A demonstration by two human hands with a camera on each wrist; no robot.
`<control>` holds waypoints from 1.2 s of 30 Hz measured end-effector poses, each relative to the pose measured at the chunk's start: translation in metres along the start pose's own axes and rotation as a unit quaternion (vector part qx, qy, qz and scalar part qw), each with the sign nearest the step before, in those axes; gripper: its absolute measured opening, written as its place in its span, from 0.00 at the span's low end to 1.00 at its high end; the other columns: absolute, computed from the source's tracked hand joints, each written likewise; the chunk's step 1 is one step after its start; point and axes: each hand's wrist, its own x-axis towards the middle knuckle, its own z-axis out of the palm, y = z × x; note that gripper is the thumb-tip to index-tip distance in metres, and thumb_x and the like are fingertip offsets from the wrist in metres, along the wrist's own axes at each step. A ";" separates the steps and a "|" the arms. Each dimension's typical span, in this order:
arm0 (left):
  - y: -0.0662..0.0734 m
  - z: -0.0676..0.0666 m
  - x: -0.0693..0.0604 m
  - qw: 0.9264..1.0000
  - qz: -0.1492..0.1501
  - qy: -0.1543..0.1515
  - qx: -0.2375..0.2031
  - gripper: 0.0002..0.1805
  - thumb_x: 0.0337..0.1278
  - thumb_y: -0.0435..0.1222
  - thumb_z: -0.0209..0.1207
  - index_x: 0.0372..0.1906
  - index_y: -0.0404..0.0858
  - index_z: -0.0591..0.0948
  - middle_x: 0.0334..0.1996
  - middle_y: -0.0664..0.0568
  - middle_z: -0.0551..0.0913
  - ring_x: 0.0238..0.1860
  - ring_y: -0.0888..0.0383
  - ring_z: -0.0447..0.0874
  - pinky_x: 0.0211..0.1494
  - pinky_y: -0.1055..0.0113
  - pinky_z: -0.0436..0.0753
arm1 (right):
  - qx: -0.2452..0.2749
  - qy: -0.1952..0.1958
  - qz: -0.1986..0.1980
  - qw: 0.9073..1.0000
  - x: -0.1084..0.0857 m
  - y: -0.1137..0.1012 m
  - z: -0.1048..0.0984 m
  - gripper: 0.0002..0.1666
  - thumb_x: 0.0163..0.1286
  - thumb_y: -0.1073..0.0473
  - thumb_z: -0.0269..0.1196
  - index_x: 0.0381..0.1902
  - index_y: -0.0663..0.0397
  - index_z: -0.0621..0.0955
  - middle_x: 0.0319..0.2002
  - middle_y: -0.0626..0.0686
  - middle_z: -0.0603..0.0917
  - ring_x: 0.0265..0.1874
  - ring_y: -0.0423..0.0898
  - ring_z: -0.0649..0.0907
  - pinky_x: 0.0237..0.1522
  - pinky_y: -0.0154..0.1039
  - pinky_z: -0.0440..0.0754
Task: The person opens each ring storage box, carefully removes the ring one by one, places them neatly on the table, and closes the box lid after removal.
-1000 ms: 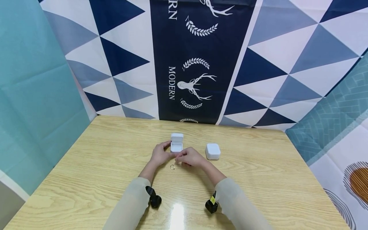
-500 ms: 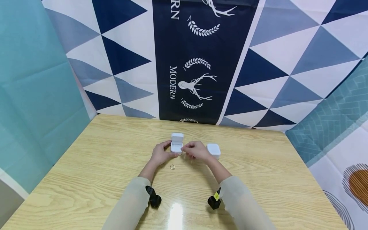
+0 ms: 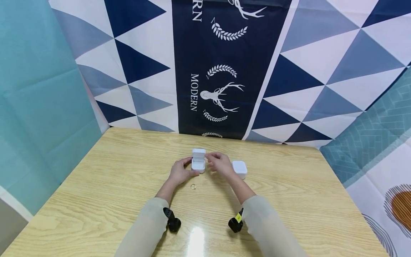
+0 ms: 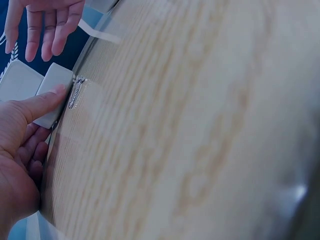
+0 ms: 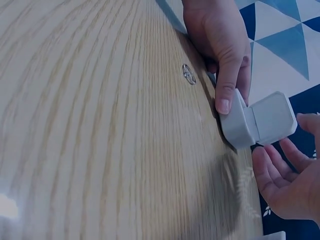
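Note:
A small white hinged box (image 3: 198, 165) stands on the table with its lid raised. The left hand (image 3: 179, 172) grips its base, the thumb across the front in the left wrist view and the fingers behind. At the box's right side is the right hand (image 3: 220, 163); in the right wrist view its thumb and fingers are spread beside the raised lid (image 5: 274, 118), holding nothing, and whether a fingertip touches the lid I cannot tell. A small ring (image 3: 193, 186) lies on the wood in front of the box, also visible as a ring (image 5: 189, 74) in the right wrist view.
A second white box (image 3: 239, 169), lid down, stands to the right, just beyond the right wrist. The wooden table (image 3: 128, 157) ends at a patterned cloth backdrop (image 3: 144, 71). Light glares on the table near its front.
The right hand has moved from the front of the box, up along its right side, to beside the lid. The left hand keeps its grip, and the ring lies where it was.

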 end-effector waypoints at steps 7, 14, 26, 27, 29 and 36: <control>0.000 0.000 0.000 1.000 -0.004 0.000 0.004 0.39 0.40 0.40 0.72 0.63 0.38 0.72 0.61 0.46 0.76 0.64 0.49 0.70 0.67 0.55 0.69 | 0.022 0.015 -0.006 1.000 0.004 -0.003 0.004 0.29 0.67 0.47 0.58 0.56 0.63 0.75 0.52 0.65 0.78 0.47 0.59 0.81 0.47 0.47 0.83; -0.001 0.001 0.001 1.000 -0.003 -0.004 0.004 0.39 0.41 0.40 0.72 0.64 0.38 0.71 0.62 0.47 0.74 0.65 0.49 0.70 0.67 0.56 0.69 | 0.033 0.015 -0.002 0.999 0.006 -0.005 0.009 0.30 0.68 0.47 0.57 0.58 0.63 0.73 0.54 0.65 0.77 0.50 0.58 0.80 0.50 0.48 0.82; -0.001 0.000 0.000 1.000 0.018 -0.002 -0.001 0.38 0.42 0.39 0.72 0.63 0.36 0.72 0.61 0.44 0.75 0.64 0.48 0.71 0.66 0.56 0.70 | 0.039 0.013 -0.012 0.999 0.006 -0.008 0.016 0.31 0.68 0.48 0.57 0.60 0.65 0.71 0.54 0.66 0.77 0.51 0.59 0.79 0.52 0.49 0.81; -0.001 0.000 0.001 1.000 0.020 -0.001 0.000 0.38 0.42 0.39 0.72 0.63 0.36 0.72 0.60 0.44 0.75 0.63 0.48 0.71 0.66 0.56 0.70 | 0.040 0.012 -0.011 0.999 0.007 -0.009 0.016 0.31 0.68 0.49 0.57 0.61 0.65 0.70 0.54 0.66 0.77 0.51 0.59 0.79 0.52 0.49 0.80; -0.001 0.000 0.001 1.000 0.019 -0.001 -0.002 0.38 0.42 0.39 0.72 0.63 0.37 0.72 0.60 0.45 0.76 0.64 0.49 0.71 0.66 0.57 0.70 | 0.042 0.012 -0.009 0.999 0.007 -0.008 0.016 0.31 0.68 0.49 0.57 0.61 0.65 0.70 0.54 0.66 0.76 0.50 0.59 0.79 0.52 0.49 0.80; -0.001 0.000 0.001 1.000 0.018 0.000 -0.001 0.38 0.41 0.39 0.72 0.63 0.37 0.72 0.60 0.45 0.76 0.64 0.49 0.70 0.67 0.57 0.70 | 0.041 0.010 0.000 0.999 0.008 -0.008 0.018 0.31 0.68 0.50 0.57 0.62 0.64 0.69 0.55 0.66 0.76 0.49 0.57 0.80 0.52 0.48 0.81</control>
